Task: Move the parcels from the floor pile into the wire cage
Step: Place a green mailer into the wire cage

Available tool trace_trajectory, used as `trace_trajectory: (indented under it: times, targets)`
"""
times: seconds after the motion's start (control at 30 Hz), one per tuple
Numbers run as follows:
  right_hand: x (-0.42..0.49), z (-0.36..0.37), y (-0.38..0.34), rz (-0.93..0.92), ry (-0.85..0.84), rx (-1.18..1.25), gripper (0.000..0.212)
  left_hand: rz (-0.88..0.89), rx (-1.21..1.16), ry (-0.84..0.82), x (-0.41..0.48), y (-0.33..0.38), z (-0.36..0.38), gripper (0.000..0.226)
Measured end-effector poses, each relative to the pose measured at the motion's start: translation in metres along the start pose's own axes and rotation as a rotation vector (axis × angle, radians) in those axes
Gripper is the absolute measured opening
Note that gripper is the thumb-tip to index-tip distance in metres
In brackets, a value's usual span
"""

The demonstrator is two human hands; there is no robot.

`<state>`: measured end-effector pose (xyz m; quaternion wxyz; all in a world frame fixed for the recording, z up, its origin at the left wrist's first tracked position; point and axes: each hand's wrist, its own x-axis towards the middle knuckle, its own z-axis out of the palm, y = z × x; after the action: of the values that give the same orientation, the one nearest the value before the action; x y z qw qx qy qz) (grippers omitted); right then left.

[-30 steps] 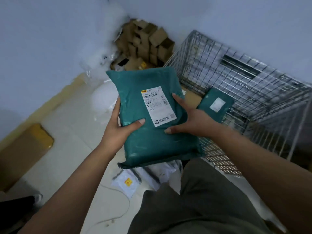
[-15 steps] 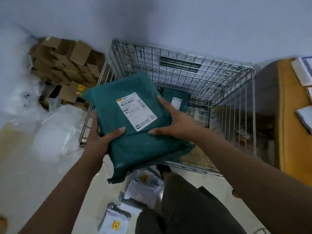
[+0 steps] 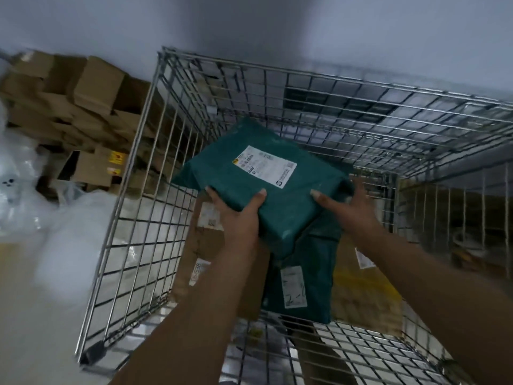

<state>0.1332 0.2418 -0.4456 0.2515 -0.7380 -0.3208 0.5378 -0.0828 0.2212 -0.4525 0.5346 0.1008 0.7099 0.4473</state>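
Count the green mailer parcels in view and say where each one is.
2. One green parcel is held in the wire cage, gripped by the left hand, right hand at its edge. The second green parcel lies inside, beneath it. Others may be hidden.

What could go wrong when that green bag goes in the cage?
The green parcel may tip: the left hand grips it, but the right hand looks spread open. It could land hard on the other green parcel and cardboard box below. The arms might scrape the wire cage rim.
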Motion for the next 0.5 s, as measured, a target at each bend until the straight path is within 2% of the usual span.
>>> trace_trajectory:
  times: [0.13,0.33,0.43,0.5]
  targets:
    - [0.043,0.039,0.004,0.188,-0.134,0.312,0.114,-0.023,0.01,0.066,0.043,-0.017,0.034,0.136]
    - [0.091,0.079,0.007,0.163,-0.175,0.405,0.104,-0.095,0.103,0.1,0.085,-0.03,0.045,0.145]
    - [0.114,0.095,0.012,0.128,-0.168,0.465,0.096,-0.128,0.169,0.058,0.106,-0.029,0.038,0.139]
    - [0.126,0.105,0.014,0.094,-0.152,0.479,0.104,-0.203,0.208,0.04,0.12,-0.023,0.033,0.131]
